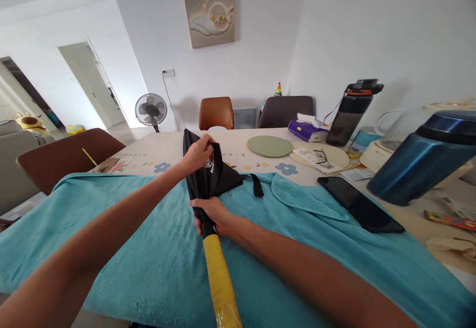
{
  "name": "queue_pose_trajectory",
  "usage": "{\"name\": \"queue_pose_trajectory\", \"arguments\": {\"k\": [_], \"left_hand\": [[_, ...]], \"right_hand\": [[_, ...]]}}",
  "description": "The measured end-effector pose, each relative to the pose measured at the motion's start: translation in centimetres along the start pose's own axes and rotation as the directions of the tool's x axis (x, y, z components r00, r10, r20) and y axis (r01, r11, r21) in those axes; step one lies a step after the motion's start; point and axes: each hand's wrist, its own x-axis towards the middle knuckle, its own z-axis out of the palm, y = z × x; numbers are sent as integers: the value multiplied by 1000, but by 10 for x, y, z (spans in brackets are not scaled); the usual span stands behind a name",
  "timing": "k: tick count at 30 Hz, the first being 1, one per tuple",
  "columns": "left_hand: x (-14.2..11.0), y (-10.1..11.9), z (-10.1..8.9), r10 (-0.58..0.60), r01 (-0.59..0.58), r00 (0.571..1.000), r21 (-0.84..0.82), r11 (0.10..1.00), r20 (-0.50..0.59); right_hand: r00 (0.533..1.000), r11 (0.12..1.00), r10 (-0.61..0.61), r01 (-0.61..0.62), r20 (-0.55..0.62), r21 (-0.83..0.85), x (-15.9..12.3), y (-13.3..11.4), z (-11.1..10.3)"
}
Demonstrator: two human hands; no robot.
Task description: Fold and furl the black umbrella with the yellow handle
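A black folded umbrella (223, 178) with a yellow handle (218, 273) points away from me over a teal towel (148, 248). Its canopy hangs in loose folds, and a white logo shows partly beneath my fingers. My left hand (200, 152) pinches the canopy cloth near the far end. Lower down, my right hand (215, 213) is wrapped round the umbrella just above the handle. A black strap (257, 185) trails from the canopy's right side onto the towel. The near end of the handle runs out of view.
A black phone (359, 204) lies at the towel's right edge. Beyond it stand a blue tumbler (416, 162), a dark water bottle (351, 115) and a purple tissue pack (307, 130). Glasses (323, 159) rest on papers by a green round mat (269, 146). Chairs surround the table.
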Motion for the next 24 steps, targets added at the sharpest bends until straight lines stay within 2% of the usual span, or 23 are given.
{"name": "queue_pose_trajectory", "arguments": {"k": [2, 4, 6, 8, 10, 14, 20, 24], "left_hand": [[-12, -9, -27, -71, 57, 994, -166, 984, -82], [-29, -23, -51, -68, 41, 989, -206, 978, -129], [-50, -39, -70, 5, -18, 995, -124, 992, -101], [-69, -54, -81, 39, -39, 998, 1, 999, -41], [-84, -66, -85, -21, 22, 999, 23, 999, -49], [-95, -76, -84, -217, 194, 962, -143, 970, -164], [-101, -77, -83, -336, 248, 921, -371, 895, -197], [-108, -83, -85, -373, 285, 909, -375, 882, -187]], "right_hand": [[1000, 1000, 12, -12, 3, -3, 1, 0, -1], [1000, 1000, 17, -17, -5, -7, 1, -1, -1], [1000, 1000, 21, -21, -14, -12, 2, -2, -1], [1000, 1000, 16, -16, -16, -10, 2, -2, -1], [1000, 1000, 13, -13, -8, 5, 1, -3, -1], [999, 998, 38, -39, 8, 50, -3, -7, -2], [994, 990, 89, -96, 68, 107, -7, -12, -5], [989, 987, 120, -128, 86, 97, -4, -12, -6]]}}
